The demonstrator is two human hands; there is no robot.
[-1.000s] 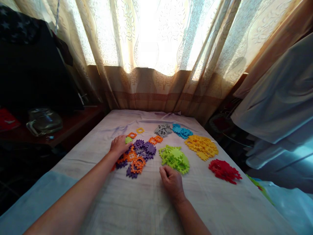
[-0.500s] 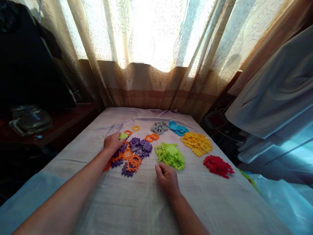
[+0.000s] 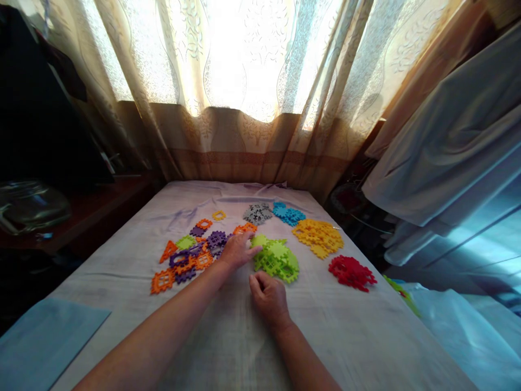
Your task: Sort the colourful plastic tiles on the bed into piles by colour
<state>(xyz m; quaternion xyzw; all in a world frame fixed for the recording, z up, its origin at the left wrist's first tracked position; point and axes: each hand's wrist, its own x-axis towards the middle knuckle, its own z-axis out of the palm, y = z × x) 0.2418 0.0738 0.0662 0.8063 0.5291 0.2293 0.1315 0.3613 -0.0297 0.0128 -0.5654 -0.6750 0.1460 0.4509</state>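
Observation:
My left hand [image 3: 236, 251] reaches to the left edge of the light green pile [image 3: 279, 258] of notched plastic building pieces. Its thumb and fingers are closed on a light green building piece [image 3: 259, 239] at that edge. Just in front of the pile, my right hand [image 3: 268, 296] rests on the sheet as a loose fist, and nothing shows in it. Left of my left hand lie mixed orange building pieces [image 3: 163, 281] and purple building pieces [image 3: 186, 275], with another light green piece [image 3: 186, 242] among them. My left forearm and hand cover part of this group.
Grey pieces [image 3: 258, 213], blue pieces [image 3: 288, 213], yellow pieces [image 3: 318, 238] and red pieces [image 3: 352, 272] lie in separate piles. A single yellow frame [image 3: 218, 215] lies at the back. Curtains [image 3: 228, 136] hang behind the sheet-covered surface [image 3: 325, 331]. A glass jug [image 3: 35, 206] stands at left.
My left hand has moved right, from the mixed orange and purple pieces to the light green pile, carrying a light green building piece. My right hand stays a fist. The view has shifted slightly.

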